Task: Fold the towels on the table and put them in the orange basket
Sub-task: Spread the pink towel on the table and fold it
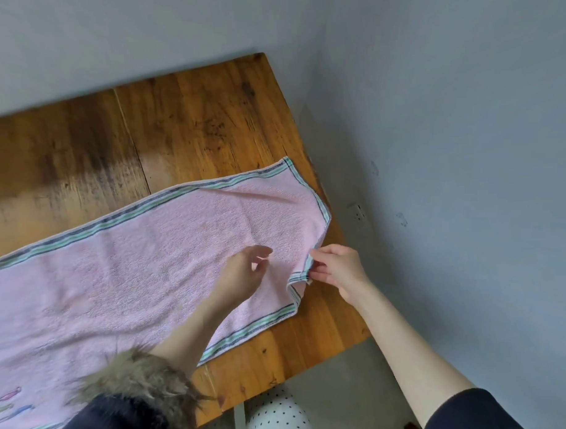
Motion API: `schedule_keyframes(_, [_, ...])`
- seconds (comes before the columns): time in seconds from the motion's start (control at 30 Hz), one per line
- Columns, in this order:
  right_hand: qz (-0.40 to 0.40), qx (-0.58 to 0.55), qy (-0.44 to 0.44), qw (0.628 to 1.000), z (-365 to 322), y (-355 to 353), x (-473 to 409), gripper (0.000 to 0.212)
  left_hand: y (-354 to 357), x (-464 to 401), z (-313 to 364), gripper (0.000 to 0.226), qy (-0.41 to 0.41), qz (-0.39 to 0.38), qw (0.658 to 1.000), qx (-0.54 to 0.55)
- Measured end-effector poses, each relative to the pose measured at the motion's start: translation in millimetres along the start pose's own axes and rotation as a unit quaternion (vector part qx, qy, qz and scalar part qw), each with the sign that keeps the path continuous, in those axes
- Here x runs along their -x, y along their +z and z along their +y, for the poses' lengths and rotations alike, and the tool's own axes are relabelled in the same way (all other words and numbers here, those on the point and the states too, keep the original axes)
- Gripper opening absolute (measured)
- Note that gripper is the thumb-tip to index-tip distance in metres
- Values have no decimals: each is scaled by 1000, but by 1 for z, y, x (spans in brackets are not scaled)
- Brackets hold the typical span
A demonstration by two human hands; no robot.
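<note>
Towel point(123, 277) lying lengthwise left to right on table point(208, 120), right hand point(336, 270) pinching its right end, left hand point(245, 273) loosely spread.

Head view, steeply down, close over table point(208, 120) corner.

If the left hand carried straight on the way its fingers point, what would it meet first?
The left hand hovers over the towel, fingers pointing up-right towards its far short edge. It would probably brush the raised fold by the right hand first; its height is unclear.
</note>
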State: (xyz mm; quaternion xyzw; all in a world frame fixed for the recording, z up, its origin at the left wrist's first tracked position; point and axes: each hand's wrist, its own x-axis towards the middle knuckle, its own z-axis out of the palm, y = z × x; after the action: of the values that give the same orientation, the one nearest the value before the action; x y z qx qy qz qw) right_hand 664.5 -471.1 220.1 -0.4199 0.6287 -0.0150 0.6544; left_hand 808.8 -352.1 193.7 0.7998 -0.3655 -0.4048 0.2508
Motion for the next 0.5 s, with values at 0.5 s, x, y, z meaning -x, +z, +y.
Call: schedule_keyframes(0.5, [155,269,-183,933,-45,27,-45,34,15,-11,10,18,-68,26,996,56])
